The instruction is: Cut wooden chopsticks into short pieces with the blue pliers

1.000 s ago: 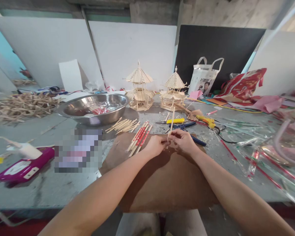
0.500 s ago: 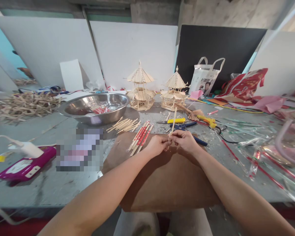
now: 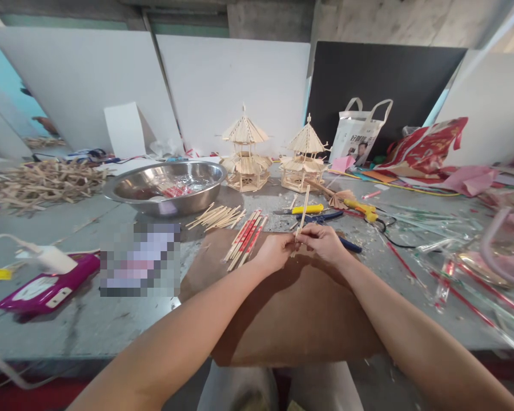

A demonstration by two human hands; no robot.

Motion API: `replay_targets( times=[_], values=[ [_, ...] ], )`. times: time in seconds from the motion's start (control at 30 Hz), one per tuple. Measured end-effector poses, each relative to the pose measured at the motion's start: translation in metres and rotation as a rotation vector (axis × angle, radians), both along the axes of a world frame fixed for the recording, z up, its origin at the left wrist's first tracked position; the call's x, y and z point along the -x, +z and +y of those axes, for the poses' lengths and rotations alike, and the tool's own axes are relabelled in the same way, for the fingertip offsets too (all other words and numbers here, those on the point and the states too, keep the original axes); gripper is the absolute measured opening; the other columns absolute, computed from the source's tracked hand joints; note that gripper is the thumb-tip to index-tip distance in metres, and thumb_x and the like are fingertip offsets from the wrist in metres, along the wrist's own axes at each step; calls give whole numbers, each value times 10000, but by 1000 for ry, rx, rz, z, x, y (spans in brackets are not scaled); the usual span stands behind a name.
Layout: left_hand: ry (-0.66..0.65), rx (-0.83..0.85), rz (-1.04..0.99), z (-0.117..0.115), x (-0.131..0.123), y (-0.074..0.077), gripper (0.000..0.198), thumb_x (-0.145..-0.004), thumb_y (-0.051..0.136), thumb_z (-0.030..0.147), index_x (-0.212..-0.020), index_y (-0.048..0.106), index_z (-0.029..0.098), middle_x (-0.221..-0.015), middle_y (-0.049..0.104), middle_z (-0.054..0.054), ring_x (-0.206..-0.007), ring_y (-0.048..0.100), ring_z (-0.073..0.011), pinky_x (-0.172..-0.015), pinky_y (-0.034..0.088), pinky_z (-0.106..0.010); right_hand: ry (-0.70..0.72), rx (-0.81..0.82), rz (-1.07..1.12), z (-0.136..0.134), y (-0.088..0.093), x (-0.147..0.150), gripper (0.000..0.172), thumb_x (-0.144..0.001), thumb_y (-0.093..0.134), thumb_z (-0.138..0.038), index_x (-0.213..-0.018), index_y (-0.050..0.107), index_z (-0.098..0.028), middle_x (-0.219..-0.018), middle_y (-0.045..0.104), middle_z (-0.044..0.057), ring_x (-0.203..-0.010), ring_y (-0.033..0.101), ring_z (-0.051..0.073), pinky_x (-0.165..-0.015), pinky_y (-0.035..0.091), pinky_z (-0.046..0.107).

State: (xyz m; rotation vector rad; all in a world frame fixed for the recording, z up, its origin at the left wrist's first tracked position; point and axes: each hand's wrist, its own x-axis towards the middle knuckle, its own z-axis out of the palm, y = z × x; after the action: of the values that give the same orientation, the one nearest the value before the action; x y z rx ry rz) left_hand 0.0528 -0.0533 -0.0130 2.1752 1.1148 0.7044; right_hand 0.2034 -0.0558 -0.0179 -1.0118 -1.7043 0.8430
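Observation:
Upright between my hands stands a pale pair of wooden chopsticks (image 3: 305, 206), its lower part wrapped by fingers. My left hand (image 3: 274, 251) is closed at the lower end of the pair. Just to its right, my right hand (image 3: 324, 242) pinches the same chopsticks between thumb and fingers. Both hands are held over a brown board (image 3: 291, 319). Left of them on this board lie chopsticks in red-printed wrappers (image 3: 248, 237). A loose pile of bare chopsticks (image 3: 218, 218) rests behind, beside the board.
Two stick-built pagodas (image 3: 245, 165) stand at the back, with a steel basin (image 3: 167, 208) to their left. A yellow utility knife (image 3: 307, 209), blue-handled pliers (image 3: 350, 245) and a yellow glue gun (image 3: 366, 212) lie beyond my hands. Clear wrappers (image 3: 445, 279) litter the right.
The chopsticks have shifted very slightly to the right in my fingers, and their lower end now shows below my hands. Both hands otherwise stay in about the same place.

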Motion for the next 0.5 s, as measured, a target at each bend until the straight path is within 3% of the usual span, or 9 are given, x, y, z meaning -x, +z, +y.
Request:
replay_targets(
  times=[0.3, 0.5],
  values=[
    [18, -143, 24, 0, 1, -4, 178, -742, 416, 189, -704, 583, 140, -605, 569, 3, -576, 498, -88, -551, 357, -178, 20, 57, 40, -3, 3, 3, 191, -647, 570, -338, -623, 590, -149, -583, 499, -14, -441, 396, 57, -423, 330, 210],
    [27, -152, 68, -3, 1, -4, 221, -773, 380, 218, -744, 588, 147, -633, 588, -12, -576, 507, -97, -554, 361, -189, 21, 83, 59, -2, 3, 2, 188, -631, 583, -333, -623, 591, -146, -571, 503, -19, -449, 399, 57, -426, 326, 206]
  ],
)
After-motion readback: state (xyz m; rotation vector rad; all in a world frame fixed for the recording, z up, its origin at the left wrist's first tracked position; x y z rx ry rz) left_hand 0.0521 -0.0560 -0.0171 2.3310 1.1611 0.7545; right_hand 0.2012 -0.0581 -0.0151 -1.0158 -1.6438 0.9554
